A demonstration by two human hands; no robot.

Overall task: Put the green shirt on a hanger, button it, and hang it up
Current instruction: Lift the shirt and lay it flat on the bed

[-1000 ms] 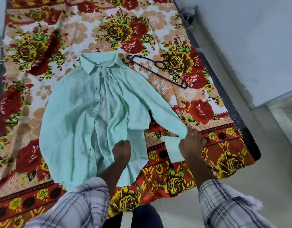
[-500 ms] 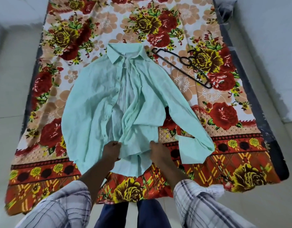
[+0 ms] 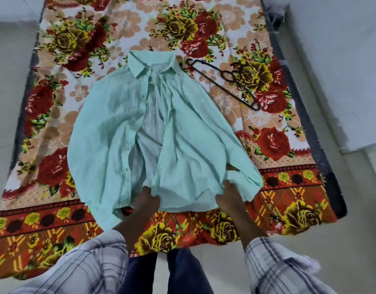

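Note:
A pale green shirt (image 3: 110, 132) lies face up and unbuttoned on a floral bedsheet (image 3: 62, 39), collar pointing away from me. Its front panels are parted, showing the inside back. My left hand (image 3: 145, 200) grips the hem of the right front panel near the middle. My right hand (image 3: 230, 195) holds the same hem further right, beside the folded sleeve cuff. A black hanger (image 3: 223, 81) lies flat on the sheet to the right of the collar, apart from the shirt.
The sheet covers a mattress on a pale floor (image 3: 310, 262), with a wall (image 3: 342, 60) along the right side. My plaid sleeves and dark trousers fill the bottom of the view.
My right hand left the sleeve cuff and moved to the hem of the front panel. Both hands have spread that panel out flatter and wider across the shirt.

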